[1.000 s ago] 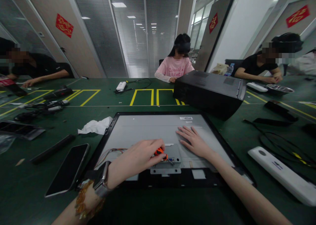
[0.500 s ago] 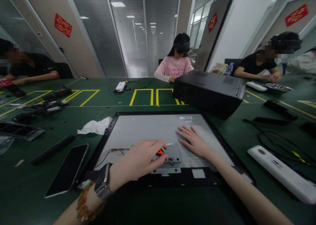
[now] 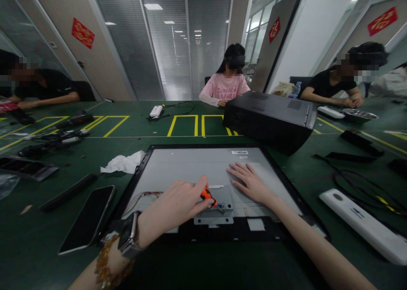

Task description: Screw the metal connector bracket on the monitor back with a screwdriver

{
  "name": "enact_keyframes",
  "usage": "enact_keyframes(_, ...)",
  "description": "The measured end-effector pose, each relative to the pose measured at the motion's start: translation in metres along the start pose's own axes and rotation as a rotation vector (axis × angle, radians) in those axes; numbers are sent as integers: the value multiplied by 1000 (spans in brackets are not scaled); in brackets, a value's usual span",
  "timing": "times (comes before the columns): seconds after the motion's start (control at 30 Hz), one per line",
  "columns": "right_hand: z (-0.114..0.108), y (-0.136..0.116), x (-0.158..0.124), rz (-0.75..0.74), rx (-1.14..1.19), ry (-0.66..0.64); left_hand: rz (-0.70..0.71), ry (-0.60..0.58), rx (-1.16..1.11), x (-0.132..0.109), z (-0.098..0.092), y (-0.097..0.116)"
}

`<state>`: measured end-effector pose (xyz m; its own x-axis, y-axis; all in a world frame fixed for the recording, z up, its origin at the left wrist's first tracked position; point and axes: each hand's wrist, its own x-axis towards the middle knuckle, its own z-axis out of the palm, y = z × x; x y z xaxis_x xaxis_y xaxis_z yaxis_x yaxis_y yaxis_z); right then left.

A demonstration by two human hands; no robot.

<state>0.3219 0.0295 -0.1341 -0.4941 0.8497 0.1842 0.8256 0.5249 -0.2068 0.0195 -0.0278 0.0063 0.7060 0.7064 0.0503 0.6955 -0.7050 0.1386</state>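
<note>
In front of me lies a monitor panel (image 3: 193, 165), its grey metal back facing up inside a black frame. My left hand (image 3: 178, 201), with a watch and an amber bracelet at the wrist, is closed round the orange and black handle of a screwdriver (image 3: 208, 195). The tool's shaft slants down to the right onto a metal bracket (image 3: 227, 211) near the panel's front edge. Flat on the panel's right half rests my right hand (image 3: 249, 180), fingers spread and holding nothing. Thin wires (image 3: 140, 199) run out left of my left hand.
A black phone (image 3: 89, 218), a dark bar (image 3: 68, 192) and a white tissue (image 3: 122, 162) lie left. Behind the panel stands a large black casing (image 3: 270, 120). A white device (image 3: 362, 224) and black cables (image 3: 352, 184) are right. People sit across the table.
My left hand's fingers have shifted on the screwdriver, with the index finger drawn back and more of the orange handle showing. My right hand stays in place.
</note>
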Motion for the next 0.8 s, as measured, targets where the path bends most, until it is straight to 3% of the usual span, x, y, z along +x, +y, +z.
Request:
enact_keyframes(0.2,-1,-2,0,9,-10,-9,1,34,134,4,5,0)
enact_keyframes(0.3,-1,-2,0,6,-13,-9,66,51,-36,0,-3,6)
enact_keyframes(0.43,0,0,0,1,-9,-5,101,-10,-250,-6,-13,12)
enact_keyframes(0.57,1,1,0,-3,2,2,91,-69,-352,-2,-9,12)
enact_keyframes(0.8,0,-1,0,0,-9,2,83,48,-15,4,8,0)
